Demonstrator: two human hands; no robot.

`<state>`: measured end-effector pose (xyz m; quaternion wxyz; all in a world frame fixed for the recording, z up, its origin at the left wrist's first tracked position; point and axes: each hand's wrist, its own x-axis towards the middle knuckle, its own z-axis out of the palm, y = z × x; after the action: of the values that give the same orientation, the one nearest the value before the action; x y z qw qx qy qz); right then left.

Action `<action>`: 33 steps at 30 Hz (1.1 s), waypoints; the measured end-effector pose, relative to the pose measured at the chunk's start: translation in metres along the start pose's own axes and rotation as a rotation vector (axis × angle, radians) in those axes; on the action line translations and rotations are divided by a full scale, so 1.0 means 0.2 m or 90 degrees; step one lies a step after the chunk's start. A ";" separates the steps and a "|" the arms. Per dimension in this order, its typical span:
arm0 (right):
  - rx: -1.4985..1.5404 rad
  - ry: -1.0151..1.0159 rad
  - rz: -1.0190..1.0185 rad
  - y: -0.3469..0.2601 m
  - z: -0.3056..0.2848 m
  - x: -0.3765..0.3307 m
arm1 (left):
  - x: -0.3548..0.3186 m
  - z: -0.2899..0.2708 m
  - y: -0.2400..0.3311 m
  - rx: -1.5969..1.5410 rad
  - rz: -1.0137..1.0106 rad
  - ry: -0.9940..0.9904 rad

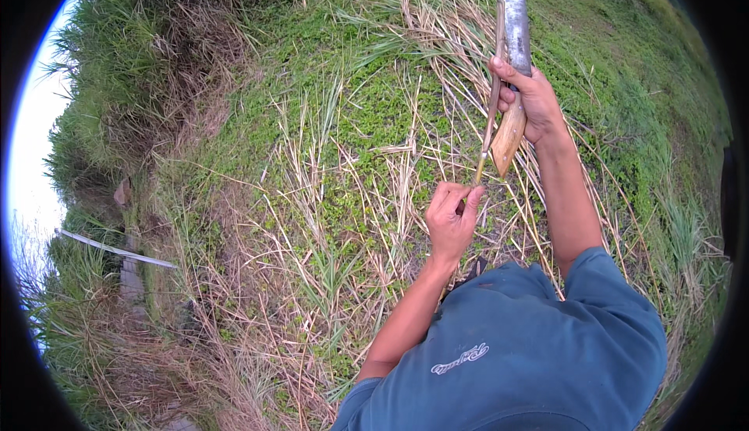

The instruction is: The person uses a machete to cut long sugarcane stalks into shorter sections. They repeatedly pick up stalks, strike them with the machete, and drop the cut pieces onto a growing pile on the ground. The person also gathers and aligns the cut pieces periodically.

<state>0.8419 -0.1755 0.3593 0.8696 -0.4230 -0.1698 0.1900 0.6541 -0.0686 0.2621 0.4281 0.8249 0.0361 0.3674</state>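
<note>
My right hand is wrapped round a machete where its grey metal blade meets the wooden handle. The blade points away from me and runs out of view at the top; the handle's butt points back toward me. Alongside the machete runs a thin brown stalk, caught between the thumb and fingers of the same hand. With closed fingers, my left hand pinches the stalk's yellowish near end. Part of the machete's handle is hidden by my right fingers.
Cut dry stalks lie scattered over low green weeds. Farther off is a heap of long cut grass. Tall grass stands at the left, near a pale pole and a narrow grey path.
</note>
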 end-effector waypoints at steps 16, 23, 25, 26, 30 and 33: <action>0.030 0.000 -0.002 0.00 -0.06 -0.02 | 0.07 0.16 0.02 -0.156 -0.172 0.049; 0.036 0.009 -0.004 -0.01 -0.08 -0.02 | 0.05 0.09 -0.15 -0.483 -0.472 0.182; 0.057 -0.001 -0.001 0.00 -0.09 -0.02 | 0.03 0.07 -0.14 -0.441 -0.499 0.096; 0.073 -0.011 0.003 0.01 -0.10 -0.03 | 0.02 0.07 -0.10 -0.396 -0.461 0.060; 0.122 -0.053 0.033 0.02 -0.11 -0.02 | 0.17 0.14 0.09 -0.388 -0.257 -0.081; 0.120 -0.046 0.043 0.04 -0.10 -0.02 | 0.31 0.14 0.13 -0.382 -0.190 -0.096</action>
<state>0.8466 -0.1861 0.3408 0.8918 -0.3378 -0.1684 0.2496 0.7106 -0.0816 0.3060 0.7019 0.6728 0.0151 0.2331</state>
